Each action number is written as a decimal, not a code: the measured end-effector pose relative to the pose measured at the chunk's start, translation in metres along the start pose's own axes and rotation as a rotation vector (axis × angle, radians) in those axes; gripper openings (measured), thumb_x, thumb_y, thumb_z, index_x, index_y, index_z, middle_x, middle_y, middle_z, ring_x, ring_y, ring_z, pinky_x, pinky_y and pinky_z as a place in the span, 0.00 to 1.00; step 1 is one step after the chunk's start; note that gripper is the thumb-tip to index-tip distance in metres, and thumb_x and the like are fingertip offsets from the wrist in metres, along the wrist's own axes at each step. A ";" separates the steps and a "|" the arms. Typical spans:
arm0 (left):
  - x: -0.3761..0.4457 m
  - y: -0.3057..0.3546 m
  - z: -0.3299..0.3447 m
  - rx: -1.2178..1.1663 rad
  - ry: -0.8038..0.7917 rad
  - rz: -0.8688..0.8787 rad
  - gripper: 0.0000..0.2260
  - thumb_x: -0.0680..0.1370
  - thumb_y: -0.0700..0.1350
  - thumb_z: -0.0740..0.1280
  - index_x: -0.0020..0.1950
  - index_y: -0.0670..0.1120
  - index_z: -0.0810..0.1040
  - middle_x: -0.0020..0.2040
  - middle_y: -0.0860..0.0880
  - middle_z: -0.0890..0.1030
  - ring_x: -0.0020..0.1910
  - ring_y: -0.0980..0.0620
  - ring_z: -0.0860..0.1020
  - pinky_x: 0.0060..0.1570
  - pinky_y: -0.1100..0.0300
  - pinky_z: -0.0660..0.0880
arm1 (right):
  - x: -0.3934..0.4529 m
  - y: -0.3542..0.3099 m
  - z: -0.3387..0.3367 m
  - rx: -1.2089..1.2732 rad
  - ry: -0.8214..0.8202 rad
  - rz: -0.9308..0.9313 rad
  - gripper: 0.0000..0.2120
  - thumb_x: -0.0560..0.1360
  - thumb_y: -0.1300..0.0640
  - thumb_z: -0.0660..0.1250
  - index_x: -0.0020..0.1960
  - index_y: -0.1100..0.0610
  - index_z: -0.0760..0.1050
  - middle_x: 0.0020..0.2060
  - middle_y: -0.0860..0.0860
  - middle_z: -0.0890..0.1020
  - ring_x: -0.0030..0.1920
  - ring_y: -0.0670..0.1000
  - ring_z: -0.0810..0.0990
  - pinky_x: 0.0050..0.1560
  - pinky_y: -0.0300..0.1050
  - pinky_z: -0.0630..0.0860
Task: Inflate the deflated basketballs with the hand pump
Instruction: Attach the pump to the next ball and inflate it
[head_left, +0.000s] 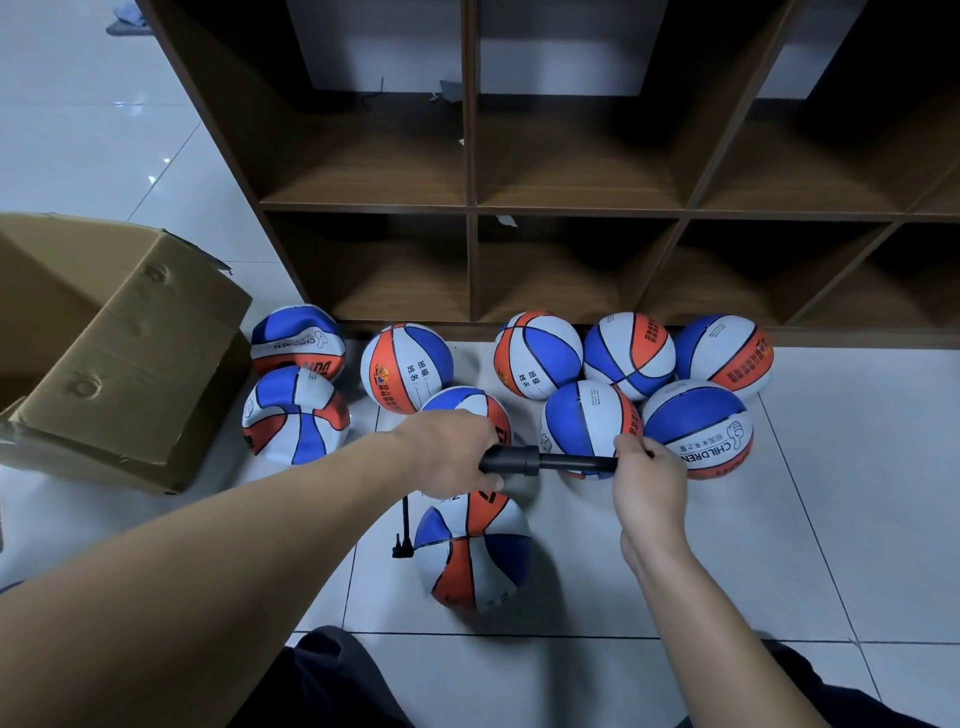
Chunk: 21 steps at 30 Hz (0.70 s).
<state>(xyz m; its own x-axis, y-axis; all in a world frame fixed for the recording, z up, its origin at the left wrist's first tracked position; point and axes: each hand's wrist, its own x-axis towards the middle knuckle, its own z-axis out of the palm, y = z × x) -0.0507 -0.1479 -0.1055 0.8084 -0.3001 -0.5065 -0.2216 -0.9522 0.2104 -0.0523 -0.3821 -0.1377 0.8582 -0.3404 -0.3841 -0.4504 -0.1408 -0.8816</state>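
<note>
Left hand (451, 453) grips the pump (524, 460) barrel, right hand (644, 475) its handle, above the soft, dented ball (475, 553) on the floor. The pump looks light and stiff; hold both ends.

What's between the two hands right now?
In the head view, only the black hand pump spans the gap: the left hand grips its thick barrel, and the right hand holds the handle end of the thin rod, which is drawn out.
</note>
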 end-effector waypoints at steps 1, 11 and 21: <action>0.000 0.000 0.001 0.003 0.008 0.003 0.15 0.82 0.62 0.67 0.48 0.50 0.78 0.39 0.50 0.79 0.38 0.49 0.77 0.37 0.54 0.73 | -0.001 0.001 0.003 -0.002 -0.002 -0.001 0.13 0.78 0.57 0.64 0.42 0.66 0.66 0.34 0.54 0.67 0.36 0.53 0.63 0.38 0.49 0.61; 0.003 0.015 0.004 0.017 0.053 0.016 0.14 0.82 0.60 0.67 0.44 0.51 0.75 0.37 0.51 0.77 0.34 0.51 0.74 0.32 0.57 0.66 | -0.018 0.006 0.022 -0.028 -0.081 -0.034 0.16 0.80 0.58 0.63 0.37 0.54 0.60 0.30 0.49 0.62 0.34 0.52 0.59 0.38 0.50 0.58; 0.002 0.020 0.006 0.016 0.058 0.051 0.14 0.82 0.60 0.67 0.45 0.51 0.78 0.37 0.51 0.78 0.34 0.51 0.76 0.34 0.56 0.71 | -0.034 0.010 0.036 -0.071 -0.166 -0.060 0.18 0.85 0.54 0.63 0.37 0.55 0.67 0.24 0.41 0.68 0.34 0.51 0.67 0.38 0.48 0.66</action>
<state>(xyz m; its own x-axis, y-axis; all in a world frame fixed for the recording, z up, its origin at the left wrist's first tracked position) -0.0567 -0.1674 -0.1070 0.8260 -0.3446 -0.4460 -0.2714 -0.9367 0.2211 -0.0774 -0.3388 -0.1433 0.9104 -0.1719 -0.3764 -0.4082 -0.2233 -0.8852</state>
